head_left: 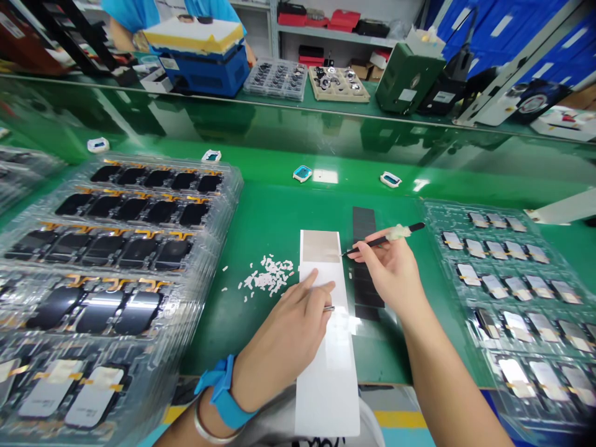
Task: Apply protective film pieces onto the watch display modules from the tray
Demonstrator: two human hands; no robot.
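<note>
A long white backing sheet (pixel 328 379) with a beige film section (pixel 320 246) at its far end lies in front of me and overhangs the table's near edge. My left hand (pixel 298 316) rests on it, fingers stretched over the white part; it holds nothing. In my right hand (pixel 395 267) is a pair of black tweezers (pixel 382 241), gripped like a pen, with pale wrapping near the back end. Their tip is at the right edge of the beige section. A dark strip (pixel 364 223) lies under the right hand. Small white pieces (pixel 269 276) are scattered to the left.
Stacked clear trays (pixel 218 211) hold black screens on the left. Another clear tray (pixel 442 217) with silver-backed parts stands right. Small frames, such as a blue-centred one (pixel 302 173), sit along the back. Beyond the raised shelf (pixel 279 115), a person in blue (pixel 214 9) is partly visible.
</note>
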